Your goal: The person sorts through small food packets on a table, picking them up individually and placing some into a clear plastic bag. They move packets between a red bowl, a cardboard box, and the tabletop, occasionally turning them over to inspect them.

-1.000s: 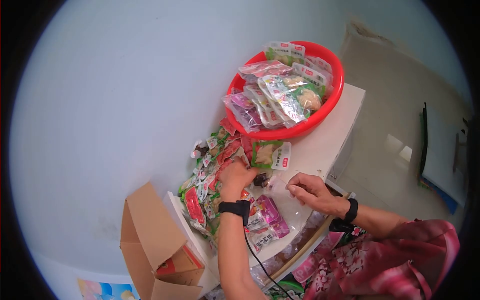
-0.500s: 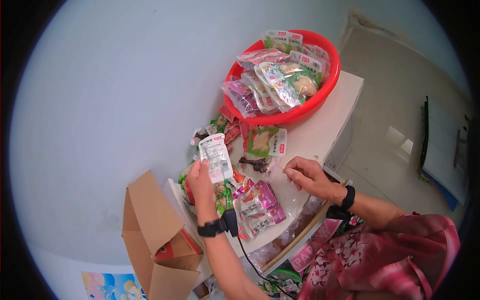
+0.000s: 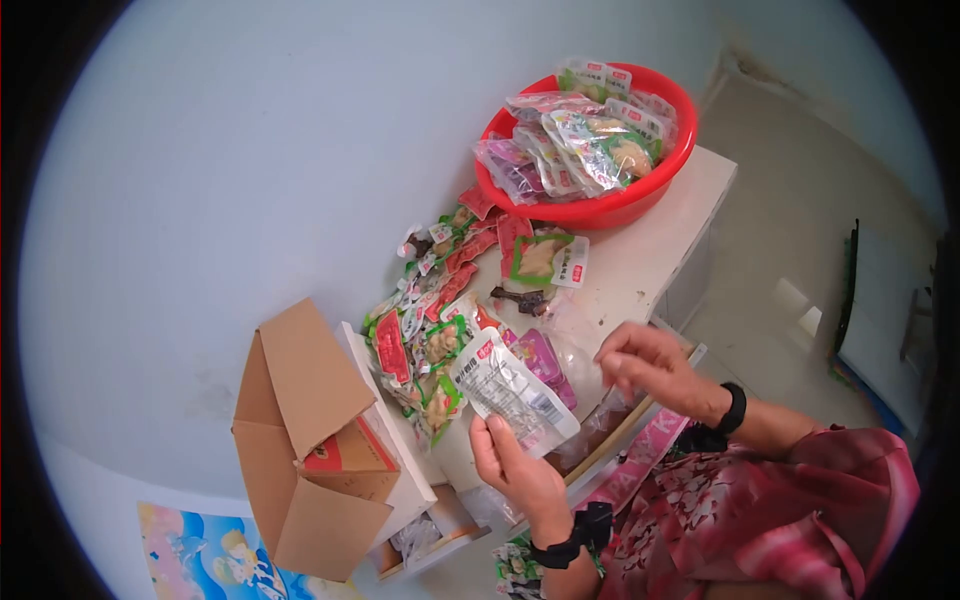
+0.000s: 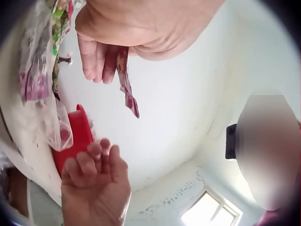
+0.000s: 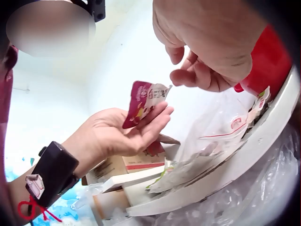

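Against a pale wall, the white table [image 3: 640, 270] at frame centre is crowded. The left hand [image 3: 515, 470] pinches a snack packet [image 3: 512, 392]; the right hand [image 3: 650, 365], fingers loosely curled, holds a clear bag [image 5: 221, 127]. The packet could slip.

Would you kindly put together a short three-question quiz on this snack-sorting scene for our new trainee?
1. True or false: the left hand holds a snack packet.
2. The red basin holds: A) snack packets, B) fruit, C) nothing.
3. What stands open off the table's left end?

Key: 1 true. 2 A. 3 the cardboard box. Of the right hand the views show only curled fingers above a clear plastic bag, not gripping it.
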{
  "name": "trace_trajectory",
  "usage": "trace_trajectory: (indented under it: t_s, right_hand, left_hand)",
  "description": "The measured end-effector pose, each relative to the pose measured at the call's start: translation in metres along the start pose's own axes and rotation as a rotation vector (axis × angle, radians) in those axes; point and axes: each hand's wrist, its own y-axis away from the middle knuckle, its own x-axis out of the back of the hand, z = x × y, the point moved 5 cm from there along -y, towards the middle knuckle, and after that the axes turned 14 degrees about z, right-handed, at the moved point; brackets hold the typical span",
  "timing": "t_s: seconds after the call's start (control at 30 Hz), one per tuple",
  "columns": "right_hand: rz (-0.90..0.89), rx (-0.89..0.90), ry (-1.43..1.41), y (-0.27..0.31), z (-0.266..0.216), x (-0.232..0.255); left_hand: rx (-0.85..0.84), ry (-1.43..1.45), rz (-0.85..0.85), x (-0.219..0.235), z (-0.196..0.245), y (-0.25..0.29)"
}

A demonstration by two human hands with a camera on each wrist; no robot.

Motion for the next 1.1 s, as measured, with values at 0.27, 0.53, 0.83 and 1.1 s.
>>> trace_trajectory:
  t_s: [0.27,0.53,0.83,1.1]
  right_hand:
    - [-0.445,-0.619,-0.052,0.047,0.005,-0.038]
    - [-0.135,-0.531,-0.398,0.053,0.034,-0.042]
    - [0.059,-0.075,-0.232,0.033,0.001,0.002]
    - [-0.182,-0.142,-0.156,0.031,-0.006,0.002]
  left_hand:
    - [0.142,0.383,-0.308,-0.020,-0.009,0.035]
    - [0.006,0.425,-0.632,-0.014,-0.029,0.039]
    - [0.555,0.241,-0.364,0.037,-0.016,0.046]
    - [0.257,-0.254,-0.439,0.021,0.005,0.059]
